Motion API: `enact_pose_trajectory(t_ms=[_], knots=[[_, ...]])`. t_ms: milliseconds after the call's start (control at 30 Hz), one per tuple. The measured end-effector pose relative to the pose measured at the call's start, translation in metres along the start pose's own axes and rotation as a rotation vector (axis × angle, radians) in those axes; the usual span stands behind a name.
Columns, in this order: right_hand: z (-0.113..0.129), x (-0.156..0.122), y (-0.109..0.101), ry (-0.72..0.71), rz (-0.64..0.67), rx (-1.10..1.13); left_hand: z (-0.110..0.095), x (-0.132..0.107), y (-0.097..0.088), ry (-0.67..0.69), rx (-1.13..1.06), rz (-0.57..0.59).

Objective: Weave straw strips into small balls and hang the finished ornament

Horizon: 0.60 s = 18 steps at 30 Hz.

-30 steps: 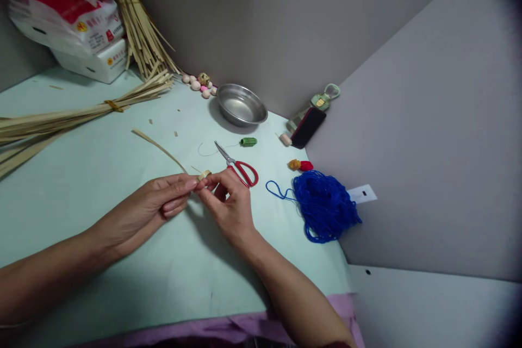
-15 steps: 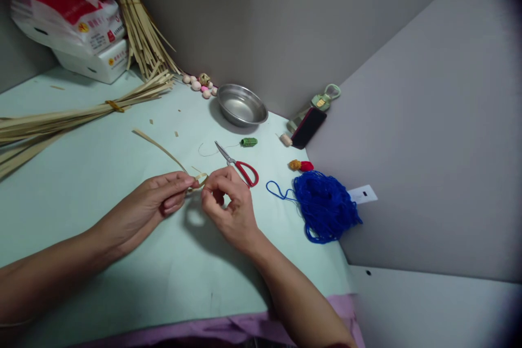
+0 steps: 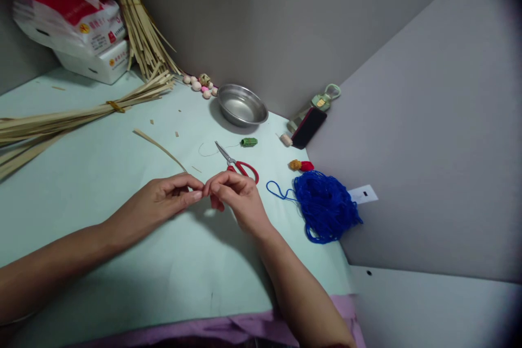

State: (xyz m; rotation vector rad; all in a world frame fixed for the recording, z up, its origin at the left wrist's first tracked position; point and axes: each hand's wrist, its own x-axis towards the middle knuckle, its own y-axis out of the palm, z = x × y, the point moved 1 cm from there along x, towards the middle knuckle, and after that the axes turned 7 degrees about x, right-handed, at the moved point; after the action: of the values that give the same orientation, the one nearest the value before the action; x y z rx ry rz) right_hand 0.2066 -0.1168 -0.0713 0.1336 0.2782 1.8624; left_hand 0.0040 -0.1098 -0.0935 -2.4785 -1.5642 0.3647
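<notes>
My left hand (image 3: 167, 198) and my right hand (image 3: 236, 198) meet fingertip to fingertip above the table, both pinched closed. Between them is a small looped piece of flat straw strip, seen half a second ago and now covered by the fingers. A longer straw strip (image 3: 160, 148) lies on the table just beyond my left hand. Red-handled scissors (image 3: 231, 160) rest behind my right hand, their handles partly hidden by it. Near the blades is a small green woven tube (image 3: 248, 142) with a thin thread trailing from it.
Bundled straw strips (image 3: 81, 119) lie at left; another bundle (image 3: 142, 32) leans by tissue packs (image 3: 98, 27). Behind are small pale balls (image 3: 196, 86) and a metal bowl (image 3: 242, 106). At right: phone (image 3: 310, 128), green bottle (image 3: 321, 100), thread spool (image 3: 286, 140), blue cord (image 3: 326, 206).
The small straw loop has gone from sight behind my fingers. My left hand has turned palm down, and both hands have closed together at the fingertips.
</notes>
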Motion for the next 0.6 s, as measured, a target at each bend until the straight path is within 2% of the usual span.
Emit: enact_pose_trajectory(t_ms=[100,300,600], knots=[[-0.002,0.002,-0.005,0.053,-0.058,0.066,0.003,0.002,-0.006,0.023,0.089,-0.021],[-0.001,0.004,-0.007,0.106,-0.105,0.141,0.009,0.001,-0.009,0.035,0.165,0.036],[-0.007,0.003,-0.002,0.092,-0.099,0.203,-0.001,-0.002,-0.004,0.058,0.102,-0.144]])
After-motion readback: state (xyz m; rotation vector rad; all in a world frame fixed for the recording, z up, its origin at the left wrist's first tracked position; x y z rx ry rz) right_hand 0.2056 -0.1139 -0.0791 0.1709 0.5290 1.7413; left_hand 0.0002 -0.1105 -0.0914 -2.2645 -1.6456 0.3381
